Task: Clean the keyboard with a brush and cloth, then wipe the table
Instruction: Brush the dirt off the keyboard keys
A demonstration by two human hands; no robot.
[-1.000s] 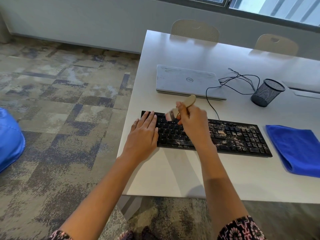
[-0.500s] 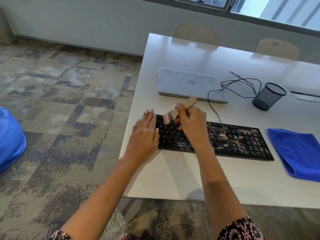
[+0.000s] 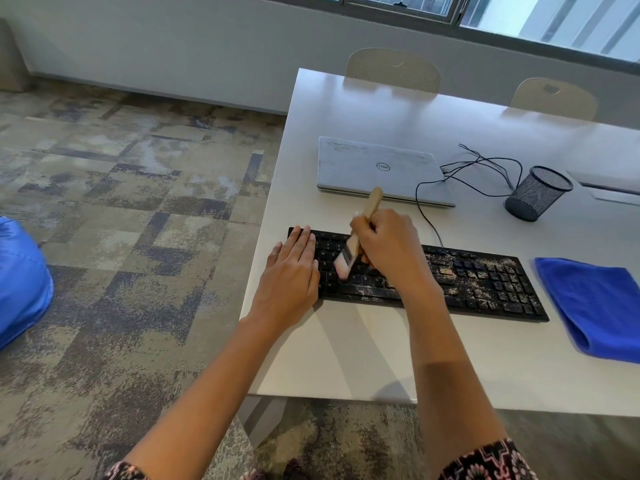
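Observation:
A black keyboard (image 3: 485, 282) lies on the white table (image 3: 346, 358), its right half speckled with pale dust. My left hand (image 3: 292, 271) rests flat with straight fingers on the keyboard's left end. My right hand (image 3: 388, 251) grips the wooden handle of a flat paintbrush (image 3: 349, 252); the bristles point down-left and touch the keys just right of my left hand. A folded blue cloth (image 3: 595, 306) lies on the table to the right of the keyboard.
Behind the keyboard lies a closed grey laptop (image 3: 374, 168). A black cable (image 3: 485, 168) runs to a mesh pen cup (image 3: 535, 194). Two chairs (image 3: 393, 69) stand at the far edge. The table's left edge is next to my left hand; a blue beanbag (image 3: 20, 278) sits on the carpet.
The brush has swept down from the keyboard's top rows to its lower rows, with the handle tipping more upright. My left hand stays put on the left end.

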